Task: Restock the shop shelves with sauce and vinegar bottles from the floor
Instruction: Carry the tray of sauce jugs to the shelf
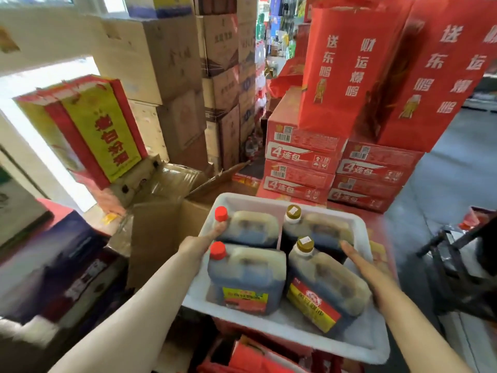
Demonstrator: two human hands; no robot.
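A white foam tray [347, 343] holds several large jugs of dark sauce. Two of them have red caps, the near one [246, 278] and the far one [252, 228]. Two have gold caps, a tilted near one [326, 285] and a far one [320, 228]. My left hand [204, 239] reaches in from the left, its fingers touching the far red-capped jug below its cap. My right hand [363, 266] lies flat with straight fingers along the right side of the tilted gold-capped jug. The tray sits at waist height above red bags.
Red cartons [304, 157] are stacked behind the tray, with tall red gift bags [347, 65] on top. Brown cardboard boxes [166, 57] tower at the back left. An open brown box [161, 230] stands left of the tray. A dark trolley frame [457, 265] is at right.
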